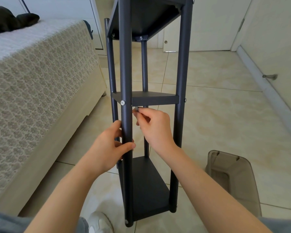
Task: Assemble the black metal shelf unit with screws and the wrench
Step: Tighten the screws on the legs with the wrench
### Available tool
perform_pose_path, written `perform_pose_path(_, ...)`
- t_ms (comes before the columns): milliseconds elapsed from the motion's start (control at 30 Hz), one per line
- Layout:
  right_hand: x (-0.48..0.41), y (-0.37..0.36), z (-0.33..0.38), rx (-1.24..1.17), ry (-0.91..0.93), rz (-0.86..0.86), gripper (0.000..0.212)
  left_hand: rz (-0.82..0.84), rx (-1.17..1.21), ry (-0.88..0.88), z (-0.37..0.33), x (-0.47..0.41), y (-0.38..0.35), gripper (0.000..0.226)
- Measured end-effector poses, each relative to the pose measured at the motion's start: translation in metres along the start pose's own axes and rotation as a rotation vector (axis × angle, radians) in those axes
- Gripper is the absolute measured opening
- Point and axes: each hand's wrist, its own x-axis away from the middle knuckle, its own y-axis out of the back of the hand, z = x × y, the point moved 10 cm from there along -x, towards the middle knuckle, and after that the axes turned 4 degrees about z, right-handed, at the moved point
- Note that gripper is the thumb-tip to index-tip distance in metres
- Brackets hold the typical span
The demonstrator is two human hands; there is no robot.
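The black shelf unit (pixel 183 64) stands on the tiled floor (pixel 217 115), directly in front of us. Our left hand (pixel 111 147) grips its front left post (pixel 125 73) below the middle shelf (pixel 155 100), with the fingers curled round the tube. Our right hand (pixel 156 126) pinches a small silver tool (pixel 136 109) between thumb and fingertips, just under the middle shelf and beside the same post; whether it is the wrench, we cannot tell. A screw (pixel 123 102) sits in this post at the level of the shelf. To the left of the unit is a bed (pixel 40 73); to the right, near its bottom, lies a brown plastic container (pixel 233 182).
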Motion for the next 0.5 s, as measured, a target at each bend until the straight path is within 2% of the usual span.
perform_pose_path(367,0.001,-0.007,-0.004,-0.024,0.129,-0.235,0.01,0.006,0.004,0.0,0.002,-0.002,-0.001,0.044)
perform_pose_path(500,-0.005,-0.016,-0.009,-0.081,0.113,-0.26,0.013,0.008,0.014,-0.012,0.002,-0.004,0.0,0.042)
